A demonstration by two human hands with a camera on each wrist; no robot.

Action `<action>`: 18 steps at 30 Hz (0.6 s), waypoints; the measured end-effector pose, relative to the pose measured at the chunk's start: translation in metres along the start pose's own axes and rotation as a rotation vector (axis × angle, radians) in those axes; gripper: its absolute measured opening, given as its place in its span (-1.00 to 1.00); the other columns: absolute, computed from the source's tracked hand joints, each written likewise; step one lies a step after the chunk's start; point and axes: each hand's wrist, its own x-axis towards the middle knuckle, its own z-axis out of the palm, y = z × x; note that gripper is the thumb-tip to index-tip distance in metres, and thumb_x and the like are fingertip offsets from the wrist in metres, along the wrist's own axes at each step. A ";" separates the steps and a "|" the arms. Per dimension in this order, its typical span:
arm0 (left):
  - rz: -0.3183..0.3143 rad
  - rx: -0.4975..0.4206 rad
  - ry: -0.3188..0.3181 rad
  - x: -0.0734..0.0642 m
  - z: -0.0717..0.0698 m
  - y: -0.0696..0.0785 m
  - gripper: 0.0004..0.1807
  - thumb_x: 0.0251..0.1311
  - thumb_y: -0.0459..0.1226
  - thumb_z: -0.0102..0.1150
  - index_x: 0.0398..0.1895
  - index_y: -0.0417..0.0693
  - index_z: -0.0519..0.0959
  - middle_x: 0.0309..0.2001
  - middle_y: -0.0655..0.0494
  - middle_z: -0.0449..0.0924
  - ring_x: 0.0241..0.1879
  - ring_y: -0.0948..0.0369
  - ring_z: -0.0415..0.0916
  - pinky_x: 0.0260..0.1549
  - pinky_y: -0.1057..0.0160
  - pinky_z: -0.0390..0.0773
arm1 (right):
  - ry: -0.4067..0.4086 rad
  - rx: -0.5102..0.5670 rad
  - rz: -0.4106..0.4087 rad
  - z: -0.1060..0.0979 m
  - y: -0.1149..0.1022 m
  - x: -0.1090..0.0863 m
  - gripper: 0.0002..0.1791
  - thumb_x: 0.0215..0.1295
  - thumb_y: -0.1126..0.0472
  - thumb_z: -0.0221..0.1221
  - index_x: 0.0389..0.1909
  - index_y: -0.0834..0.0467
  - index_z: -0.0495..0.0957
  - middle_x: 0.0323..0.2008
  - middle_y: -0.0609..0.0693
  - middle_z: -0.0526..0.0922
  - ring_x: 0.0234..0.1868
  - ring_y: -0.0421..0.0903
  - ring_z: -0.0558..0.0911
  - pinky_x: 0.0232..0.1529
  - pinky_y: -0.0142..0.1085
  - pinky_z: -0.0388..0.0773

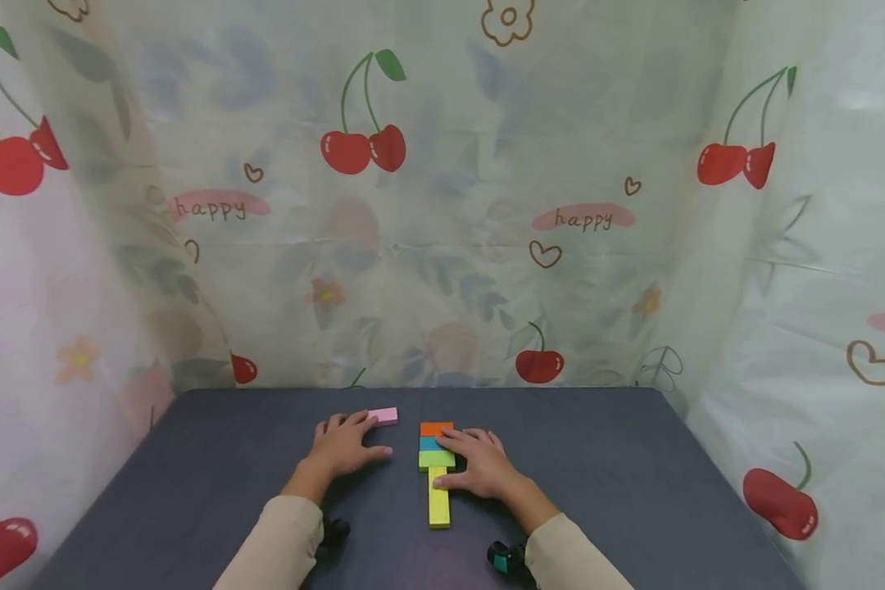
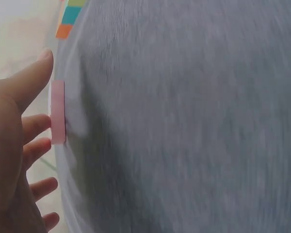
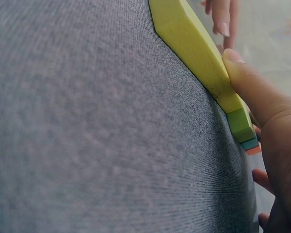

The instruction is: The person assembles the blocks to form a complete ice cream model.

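My left hand [image 1: 342,447] reaches to a pink block [image 1: 385,416] lying toward the back of the dark table. In the left wrist view its fingertips are right at the pink block's edge, fingers spread and thumb held away. My right hand [image 1: 483,467] lies over a row of blocks: orange [image 1: 429,428], blue [image 1: 428,443] and light green [image 1: 435,460], stacked crosswise front to back. A long yellow block [image 1: 438,506] extends from the green one toward me. The right thumb touches the yellow block, and the right fingertips rest over the blue and orange ones.
A dark cloth-like surface covers the table [image 1: 597,492]. Printed curtains [image 1: 442,205] with cherries and flowers hang behind it and along both sides. Small black devices [image 1: 505,557] sit at both wrists.
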 end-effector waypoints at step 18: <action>0.066 0.050 -0.026 0.016 0.019 0.052 -0.10 0.08 0.37 0.10 0.42 0.12 0.35 0.42 0.01 0.23 0.33 -0.19 0.12 0.25 -0.31 -0.05 | 0.009 -0.006 -0.009 -0.001 -0.001 -0.002 -0.09 0.06 -0.48 0.17 0.42 -0.15 0.32 0.42 -0.13 0.26 0.37 0.10 0.22 0.30 0.28 -0.07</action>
